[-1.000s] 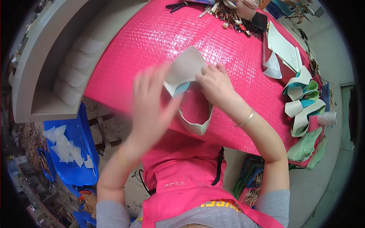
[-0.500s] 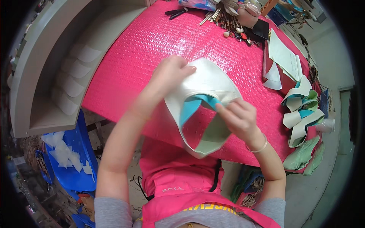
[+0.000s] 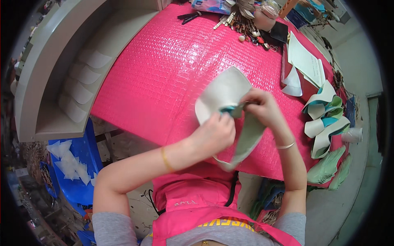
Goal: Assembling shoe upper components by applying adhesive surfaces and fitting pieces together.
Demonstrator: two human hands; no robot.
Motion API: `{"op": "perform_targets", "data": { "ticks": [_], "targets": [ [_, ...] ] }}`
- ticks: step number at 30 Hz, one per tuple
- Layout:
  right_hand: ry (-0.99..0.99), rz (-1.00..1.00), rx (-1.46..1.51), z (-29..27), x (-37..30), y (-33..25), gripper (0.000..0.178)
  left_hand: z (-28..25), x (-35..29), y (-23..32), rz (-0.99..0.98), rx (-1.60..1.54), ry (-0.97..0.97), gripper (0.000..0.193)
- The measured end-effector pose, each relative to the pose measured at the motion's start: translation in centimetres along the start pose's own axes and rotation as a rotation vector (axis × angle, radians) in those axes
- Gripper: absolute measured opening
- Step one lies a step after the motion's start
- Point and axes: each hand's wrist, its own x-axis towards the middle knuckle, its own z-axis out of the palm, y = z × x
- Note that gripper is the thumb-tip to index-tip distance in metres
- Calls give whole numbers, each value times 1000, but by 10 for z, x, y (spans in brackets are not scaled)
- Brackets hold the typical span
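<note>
A bright pink cloth apron [image 3: 186,189] overlies a grey short-sleeved shirt [image 3: 116,227] with yellow lettering [image 3: 225,223]; a thin silvery bangle [image 3: 286,146] rings the right wrist [image 3: 281,137], a yellow band [image 3: 166,158] the left forearm [image 3: 137,172].

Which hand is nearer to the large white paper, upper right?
Right. The right hand is below-left of the large white paper; the left hand is farther down-left.

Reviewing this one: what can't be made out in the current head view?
All in the head view:
Left hand: fingertips blurred against the teal lining, so the exact grip is unclear.
Curved white piece: its lower left side is hidden behind that hand.
Blue packet: cut off by the upper edge.
White paper: any writing is too small to read.
Far-left clutter: blurred near the fisheye rim.
</note>
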Motion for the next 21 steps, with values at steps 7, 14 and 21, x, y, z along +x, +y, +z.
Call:
{"op": "perform_targets", "data": {
  "ticks": [7, 14, 21],
  "targets": [
    [-50, 129, 320, 11, -66, 37, 21, 4, -57, -8, -669, -1064, 309, 4],
    [-30, 25, -153, 30, -35, 11, 18, 27, -31, -18, -910, -945, 182, 11],
    [76, -108, -216, 38, -18, 6, 24, -22, -43, 11, -350, -694, 428, 24]
  ]
}}
